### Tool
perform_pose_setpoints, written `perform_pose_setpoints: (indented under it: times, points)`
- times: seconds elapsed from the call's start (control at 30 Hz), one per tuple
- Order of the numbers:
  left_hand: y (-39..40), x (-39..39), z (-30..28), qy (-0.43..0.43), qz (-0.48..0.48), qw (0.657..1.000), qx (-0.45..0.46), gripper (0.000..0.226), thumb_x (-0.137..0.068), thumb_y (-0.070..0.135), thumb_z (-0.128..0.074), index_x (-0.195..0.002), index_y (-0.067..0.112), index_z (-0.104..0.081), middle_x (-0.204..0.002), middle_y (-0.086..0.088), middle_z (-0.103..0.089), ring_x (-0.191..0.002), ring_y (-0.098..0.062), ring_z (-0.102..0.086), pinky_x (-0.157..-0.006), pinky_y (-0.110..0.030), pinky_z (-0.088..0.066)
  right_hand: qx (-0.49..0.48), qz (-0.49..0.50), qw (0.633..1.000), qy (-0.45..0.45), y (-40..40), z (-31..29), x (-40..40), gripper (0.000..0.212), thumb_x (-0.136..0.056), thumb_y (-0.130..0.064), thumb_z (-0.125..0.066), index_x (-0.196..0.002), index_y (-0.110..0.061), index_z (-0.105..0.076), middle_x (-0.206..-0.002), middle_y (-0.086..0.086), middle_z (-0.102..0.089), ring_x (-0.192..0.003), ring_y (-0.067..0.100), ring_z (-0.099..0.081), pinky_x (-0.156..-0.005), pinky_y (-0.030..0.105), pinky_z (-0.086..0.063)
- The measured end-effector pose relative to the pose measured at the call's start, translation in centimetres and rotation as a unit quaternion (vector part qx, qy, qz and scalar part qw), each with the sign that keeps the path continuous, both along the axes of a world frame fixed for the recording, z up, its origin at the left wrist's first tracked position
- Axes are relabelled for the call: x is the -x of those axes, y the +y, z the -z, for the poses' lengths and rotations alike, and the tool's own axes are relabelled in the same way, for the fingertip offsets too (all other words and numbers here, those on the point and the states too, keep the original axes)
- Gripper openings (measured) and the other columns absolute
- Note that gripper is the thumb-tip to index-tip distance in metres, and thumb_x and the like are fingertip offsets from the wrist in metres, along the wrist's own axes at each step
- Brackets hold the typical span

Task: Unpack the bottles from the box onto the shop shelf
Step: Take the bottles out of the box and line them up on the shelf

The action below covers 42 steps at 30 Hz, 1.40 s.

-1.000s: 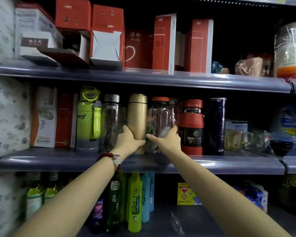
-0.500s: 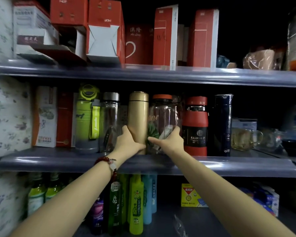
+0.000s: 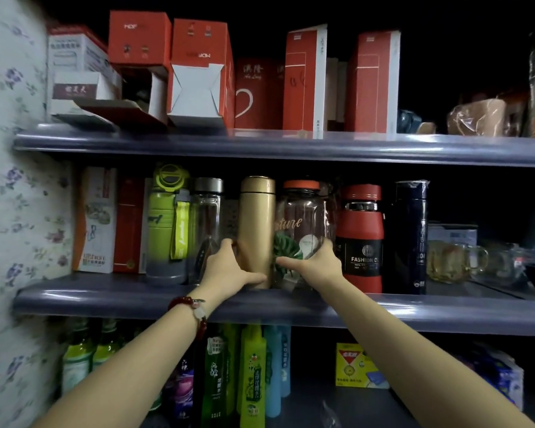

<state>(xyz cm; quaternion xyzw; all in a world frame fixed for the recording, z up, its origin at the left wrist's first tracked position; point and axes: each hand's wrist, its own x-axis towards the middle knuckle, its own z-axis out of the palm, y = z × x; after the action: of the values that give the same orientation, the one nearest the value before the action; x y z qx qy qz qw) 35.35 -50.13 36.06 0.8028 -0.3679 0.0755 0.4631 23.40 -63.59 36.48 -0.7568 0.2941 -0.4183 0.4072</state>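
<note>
Now, middle shelf (image 3: 278, 307): gold flask (image 3: 257, 223) stands upright at the front lip, long axis vertical, base on the shelf. Left hand (image 3: 229, 270) wraps its lower body from the left: thumb crosses the front near the base, the other fingers curl behind on the flask's left side. So the flask lies straight ahead of and just right of that palm; left hand is the one holding it.

Right hand (image 3: 315, 262) sits just right of the flask, on the clear jar (image 3: 305, 230) with the orange lid. Thumb reaches left across the jar's front, stopping just short of the flask; fingers curve round the jar's right side. Jar touches or nearly touches the flask; cannot tell which.

Flask: slim cylinder, matte gold, seam below a cap of the same colour, no label visible. Neighbour on its left is a clear bottle (image 3: 207, 230) with a steel cap, close by.

Judgement: flask is being settled into the gap; hands would release next. Tight slot, tall narrow body, tip risk.
</note>
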Motion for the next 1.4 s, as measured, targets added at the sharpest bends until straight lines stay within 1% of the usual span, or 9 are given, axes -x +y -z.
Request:
perform_pose_setpoints:
  times: [0.2,0.33,0.47,0.6,0.77,0.9,1.0,1.17,1.4]
  points:
    - [-0.8,0.9,1.4,-0.069,-0.048,0.996,-0.009,0.089,-0.061,0.053,-0.079,-0.128,0.011,-0.039,-0.127,-0.012,-0.053,-0.116,-0.029,-0.051,-0.089,-0.036,-0.046,-0.011,-0.029,0.999,0.024,-0.7,-0.3,0.7,0.109,-0.055,-0.041,-0.089,-0.139,-0.008,-0.029,-0.133,0.009,-0.053,-0.119,0.027,-0.055,-0.102,0.039,-0.046]
    - [-0.3,0.2,0.4,-0.017,0.013,0.998,-0.058,0.084,-0.064,0.039,-0.081,-0.127,0.011,-0.032,-0.127,-0.011,-0.054,-0.113,-0.029,-0.054,-0.082,-0.031,-0.044,-0.016,-0.035,0.999,0.019,-0.2,-0.2,0.6,0.119,-0.052,-0.048,-0.090,-0.142,-0.006,-0.025,-0.135,0.010,-0.052,-0.121,0.028,-0.054,-0.104,0.040,-0.046]
    - [-0.2,0.8,0.7,-0.029,-0.020,0.999,-0.002,0.098,-0.060,0.041,-0.085,-0.134,0.011,-0.029,-0.130,-0.012,-0.052,-0.117,-0.031,-0.052,-0.090,-0.035,-0.045,-0.027,-0.035,0.999,0.027,-0.5,-0.3,0.8,0.099,-0.054,-0.037,-0.091,-0.132,-0.009,-0.037,-0.124,0.007,-0.058,-0.111,0.024,-0.059,-0.095,0.036,-0.052]
    - [-0.8,1.2,1.5,-0.065,-0.053,0.996,-0.012,0.094,-0.062,0.051,-0.080,-0.133,0.008,-0.035,-0.130,-0.012,-0.051,-0.118,-0.030,-0.051,-0.090,-0.037,-0.045,-0.030,-0.102,0.994,0.029,-1.3,-0.5,1.8,0.039,-0.070,-0.010,-0.084,-0.090,-0.015,-0.052,-0.091,-0.001,-0.064,-0.076,0.002,-0.059,-0.057,0.005,-0.047]
    - [0.2,-0.2,0.1,0.005,0.019,0.999,-0.047,0.078,-0.064,0.035,-0.082,-0.124,0.012,-0.037,-0.122,-0.007,-0.056,-0.104,-0.024,-0.055,-0.084,-0.034,-0.047,-0.012,-0.047,0.997,0.064,-0.6,-0.4,0.9,0.105,-0.047,-0.055,-0.090,-0.125,-0.005,-0.043,-0.115,0.003,-0.061,-0.105,0.019,-0.061,-0.086,0.030,-0.053]
    - [0.2,0.3,0.8,-0.029,-0.023,0.999,-0.013,0.096,-0.058,0.046,-0.084,-0.133,0.010,-0.035,-0.129,-0.010,-0.055,-0.117,-0.029,-0.054,-0.092,-0.035,-0.046,0.006,0.000,0.999,0.053,0.0,-0.1,0.9,0.105,-0.051,-0.051,-0.089,-0.130,-0.004,-0.040,-0.123,0.011,-0.057,-0.114,0.027,-0.058,-0.092,0.032,-0.051]
    - [0.0,0.6,1.4,-0.071,-0.035,0.997,-0.021,0.086,-0.059,0.056,-0.079,-0.125,0.011,-0.045,-0.125,-0.009,-0.058,-0.114,-0.027,-0.055,-0.090,-0.034,-0.048,-0.002,-0.028,0.998,0.051,-0.6,-0.3,1.2,0.109,-0.037,-0.056,-0.089,-0.127,-0.012,-0.046,-0.118,0.002,-0.062,-0.110,0.022,-0.061,-0.097,0.036,-0.051]
    - [0.5,-0.1,0.4,-0.026,0.021,0.997,-0.068,0.073,-0.065,0.043,-0.080,-0.119,0.014,-0.041,-0.120,-0.005,-0.058,-0.107,-0.024,-0.056,-0.081,-0.031,-0.046,-0.006,-0.060,0.998,0.035,-0.5,-0.1,1.7,0.111,-0.045,-0.047,-0.091,-0.134,-0.011,-0.036,-0.126,0.005,-0.058,-0.113,0.023,-0.059,-0.101,0.040,-0.048]
    - [0.1,0.7,0.6,-0.022,0.003,0.999,-0.033,0.083,-0.064,0.043,-0.080,-0.128,0.013,-0.038,-0.124,-0.007,-0.056,-0.111,-0.026,-0.054,-0.082,-0.030,-0.044,-0.013,-0.049,0.997,0.060,-0.4,-0.5,1.9,0.094,-0.054,-0.041,-0.089,-0.129,-0.009,-0.042,-0.122,0.006,-0.059,-0.110,0.023,-0.059,-0.094,0.034,-0.049]
